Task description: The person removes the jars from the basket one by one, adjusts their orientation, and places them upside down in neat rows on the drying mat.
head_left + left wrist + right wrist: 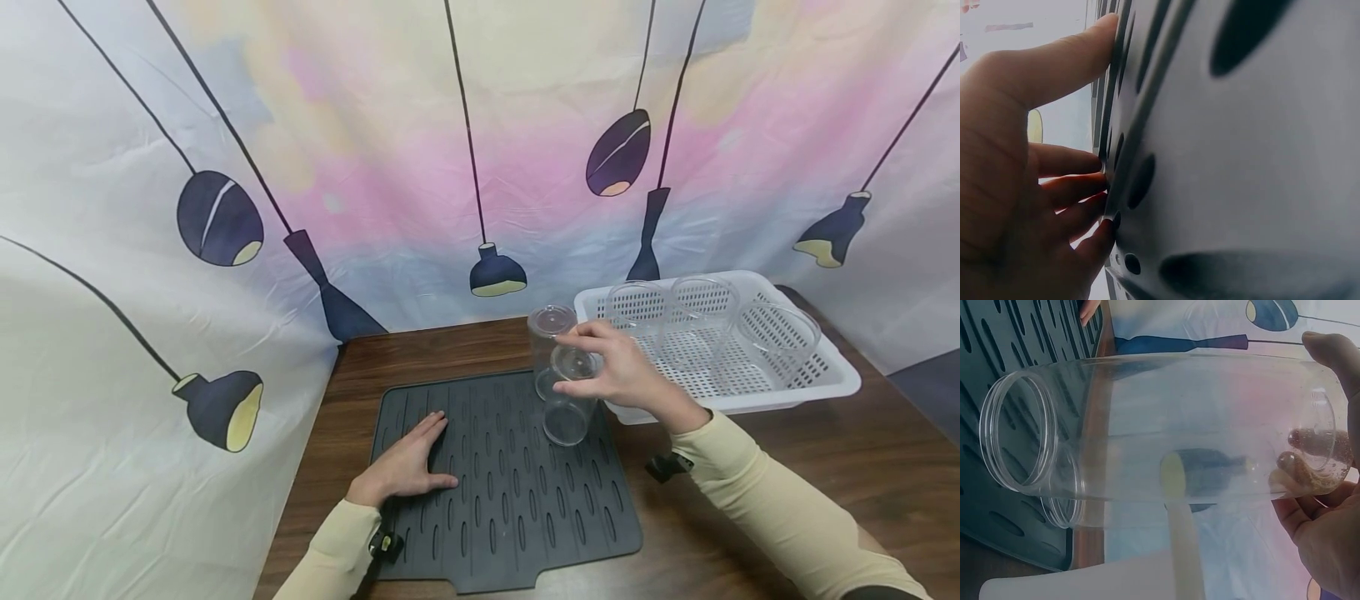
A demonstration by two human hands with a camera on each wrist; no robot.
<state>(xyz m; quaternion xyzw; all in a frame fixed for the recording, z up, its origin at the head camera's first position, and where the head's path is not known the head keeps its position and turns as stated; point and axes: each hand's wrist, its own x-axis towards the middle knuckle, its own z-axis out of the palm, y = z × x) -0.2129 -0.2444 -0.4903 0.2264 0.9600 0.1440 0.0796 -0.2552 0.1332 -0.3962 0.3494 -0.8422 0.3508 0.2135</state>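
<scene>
My right hand [618,371] holds a clear jar [567,421] by its upturned base, thumb on one side and fingers round the other. The jar is upside down, with its ringed mouth [1019,431] right at the dark grey drying mat [517,517]. Just behind it stands a second clear jar [551,321], also mouth down, at the mat's far right edge. On the left part of the mat rests my left hand [401,462], fingers extended and thumb spread; in the left wrist view its fingertips [1100,184] touch the ridged mat.
A white perforated basket [750,404] stands right of the mat, with several clear jars [776,333] in it. Its near left corner lies close to my right hand. Behind the wooden table [465,346] hangs a cloth [405,167] printed with lamps.
</scene>
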